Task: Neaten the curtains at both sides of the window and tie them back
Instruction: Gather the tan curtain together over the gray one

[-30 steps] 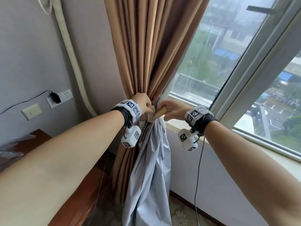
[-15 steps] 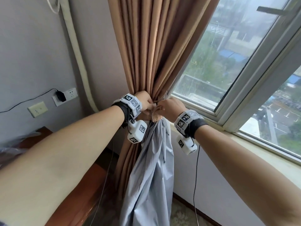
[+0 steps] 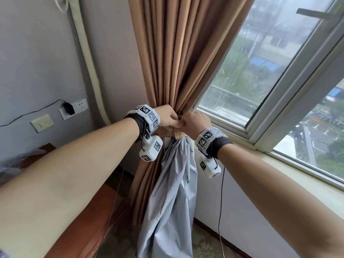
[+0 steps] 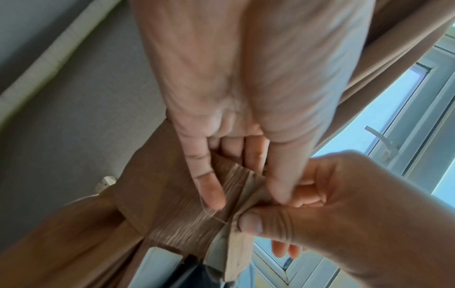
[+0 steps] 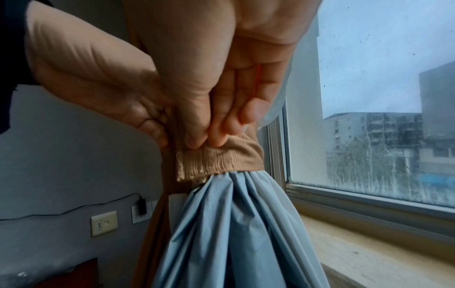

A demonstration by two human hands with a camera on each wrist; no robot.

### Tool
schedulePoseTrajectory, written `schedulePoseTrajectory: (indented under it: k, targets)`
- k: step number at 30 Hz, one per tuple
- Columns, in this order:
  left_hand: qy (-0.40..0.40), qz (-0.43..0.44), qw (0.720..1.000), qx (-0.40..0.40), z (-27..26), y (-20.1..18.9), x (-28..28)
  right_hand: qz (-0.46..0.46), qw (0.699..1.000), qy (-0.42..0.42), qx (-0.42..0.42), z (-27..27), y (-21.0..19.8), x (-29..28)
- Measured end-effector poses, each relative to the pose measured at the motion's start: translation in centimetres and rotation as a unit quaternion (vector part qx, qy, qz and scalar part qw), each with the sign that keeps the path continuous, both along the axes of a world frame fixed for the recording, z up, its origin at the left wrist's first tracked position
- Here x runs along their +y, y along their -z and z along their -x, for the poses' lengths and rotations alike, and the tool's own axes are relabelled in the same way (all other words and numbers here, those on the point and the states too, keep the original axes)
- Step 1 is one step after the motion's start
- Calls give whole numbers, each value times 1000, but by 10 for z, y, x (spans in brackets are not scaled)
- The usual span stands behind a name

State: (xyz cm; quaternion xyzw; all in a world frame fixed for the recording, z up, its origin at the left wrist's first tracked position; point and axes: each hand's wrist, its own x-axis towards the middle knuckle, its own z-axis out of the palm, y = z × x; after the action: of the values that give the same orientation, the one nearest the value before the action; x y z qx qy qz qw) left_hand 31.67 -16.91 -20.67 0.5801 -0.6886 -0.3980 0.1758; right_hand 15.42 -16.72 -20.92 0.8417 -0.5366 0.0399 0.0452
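Right grip (image 5: pixel 221 78), fingers pointing down, bears with thumb and fingertips (image 5: pixel 219 139) on the top edge of a tan ribbed tieback band (image 5: pixel 221 161) wrapped round a gathered tan curtain (image 5: pixel 152 243). Left grip (image 5: pixel 98 78) sits at left, its fingers meeting the fabric just beside the band's end. Pale blue lining (image 5: pixel 234 233) fans out in folds below the band. At right, a rain-streaked window (image 5: pixel 381 87) above a pale sill (image 5: pixel 369 259). On the grey wall (image 5: pixel 61 165), a switch plate (image 5: pixel 104 223) and a socket with a black plug (image 5: pixel 141 208).

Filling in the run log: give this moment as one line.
left hand holds ribbed tan tie-back band | right hand pinches its end | tan pleated curtain gathered
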Motion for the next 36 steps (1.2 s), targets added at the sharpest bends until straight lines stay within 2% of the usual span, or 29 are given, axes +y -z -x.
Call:
schedulePoseTrajectory:
  k: [4, 7, 13, 15, 17, 21, 24, 26, 28, 32, 36]
  targets:
    - [-14, 41, 998, -40, -1, 3, 3, -28, 998, 13, -49, 1, 1, 0]
    - [-20, 18, 1000, 0, 4, 9, 6, -68, 997, 16, -39, -3, 6, 0]
    - [-13, -15, 999, 31, 6, 9, 10, -26, 1000, -4, 7, -8, 15, -5]
    - [-15, 0, 1000, 20, 5, 10, 8, -11, 1000, -8, 24, -10, 17, -6]
    - [-53, 22, 998, 11, 3, 16, 4, -6, 1000, -2, 21, -14, 20, -8]
    - [-128, 70, 989, 6, 0, 24, 1, -42, 998, 32, -37, -20, 26, -8]
    - [-174, 71, 979, 77, 1, 19, 4, -98, 984, 57, -134, -20, 29, -7]
    - [-200, 41, 962, 179, 4, 11, 6, -147, 955, 73, -246, -17, 28, -4]
    - [-214, 10, 938, 274, 7, 1, 11, -182, 910, 92, -361, -12, 24, 1]
    - [-229, 7, 899, 374, 18, -8, 22, -190, 777, 179, -572, 7, 6, 24]
    - [-206, -67, 867, 449, 44, -10, 34, -138, 656, 273, -690, 45, -9, 58]
